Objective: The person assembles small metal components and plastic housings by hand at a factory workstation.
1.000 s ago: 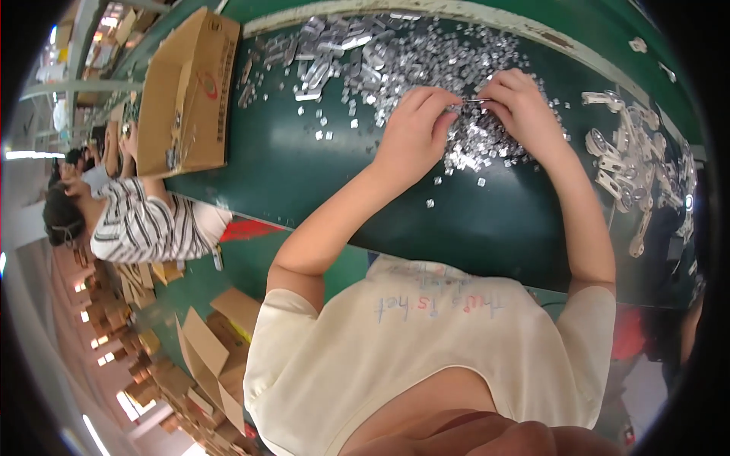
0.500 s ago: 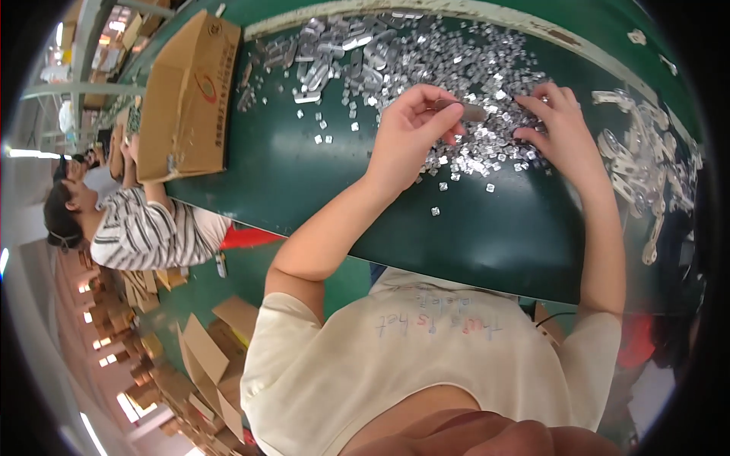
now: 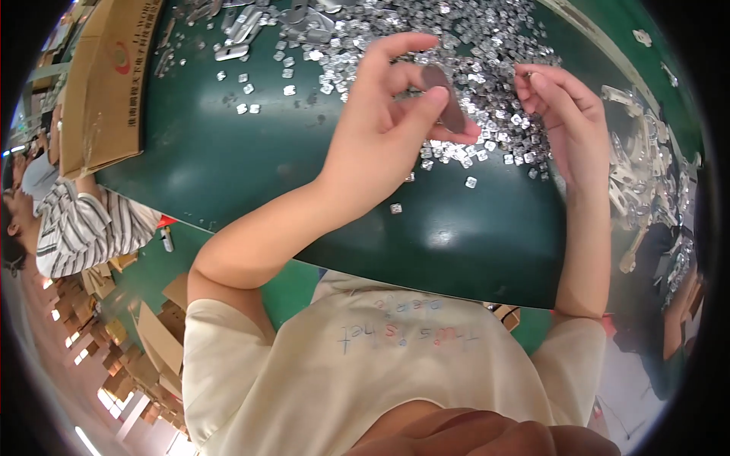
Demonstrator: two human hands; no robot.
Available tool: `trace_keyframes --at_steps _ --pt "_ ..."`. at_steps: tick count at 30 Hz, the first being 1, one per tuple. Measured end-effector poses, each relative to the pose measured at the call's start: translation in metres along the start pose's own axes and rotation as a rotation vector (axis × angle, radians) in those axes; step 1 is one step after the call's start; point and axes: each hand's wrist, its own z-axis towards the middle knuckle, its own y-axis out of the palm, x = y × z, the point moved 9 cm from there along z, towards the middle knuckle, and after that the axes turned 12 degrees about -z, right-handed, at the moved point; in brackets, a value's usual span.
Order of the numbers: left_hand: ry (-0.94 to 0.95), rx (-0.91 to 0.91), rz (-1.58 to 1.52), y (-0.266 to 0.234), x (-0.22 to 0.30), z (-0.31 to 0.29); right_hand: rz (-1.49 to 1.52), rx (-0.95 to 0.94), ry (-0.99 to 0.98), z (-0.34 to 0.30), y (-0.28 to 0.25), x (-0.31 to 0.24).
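In my left hand (image 3: 372,121), thumb and fingers grip an oblong flat metal plate (image 3: 449,106) with rounded ends, tilted above the table. My right hand (image 3: 570,114) is closed in a pinch at the right side of the heap; whatever its fingertips hold is too small to make out. Beneath and beyond both hands spreads a heap of small square silvery metal pieces (image 3: 487,72). A few of these lie loose on the dark green tabletop (image 3: 456,235). Larger oblong metal plates (image 3: 308,32) lie at the heap's far left.
A cardboard box (image 3: 103,91) stands at the table's left end, beside a co-worker's striped sleeve (image 3: 95,228). Pale and shiny elongated parts (image 3: 646,167) are piled on the right. Another person's arm (image 3: 680,308) shows at the right edge. Cardboard boxes (image 3: 160,334) stand on the floor lower left.
My right hand's fingers have gone from spread over the pieces to a raised pinch. The left hand has turned the plate from nearly level to steeply tilted. The whole view has shifted.
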Motion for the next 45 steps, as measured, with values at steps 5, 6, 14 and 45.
trace_keyframes --at_steps 5,6,14,45 --pt "-0.112 -0.003 0.091 -0.005 -0.001 0.004 0.158 -0.162 0.11 -0.01 0.02 -0.003" --pt "-0.116 -0.031 0.141 -0.004 -0.002 0.004 0.159 -0.161 0.115 -0.011 0.022 -0.004" --pt "-0.089 -0.067 0.263 0.003 -0.007 0.0 0.222 -0.17 0.099 -0.016 0.03 -0.007" --pt "-0.121 0.06 0.012 -0.008 -0.004 -0.003 -1.063 0.164 -0.695 -0.04 0.073 -0.078"
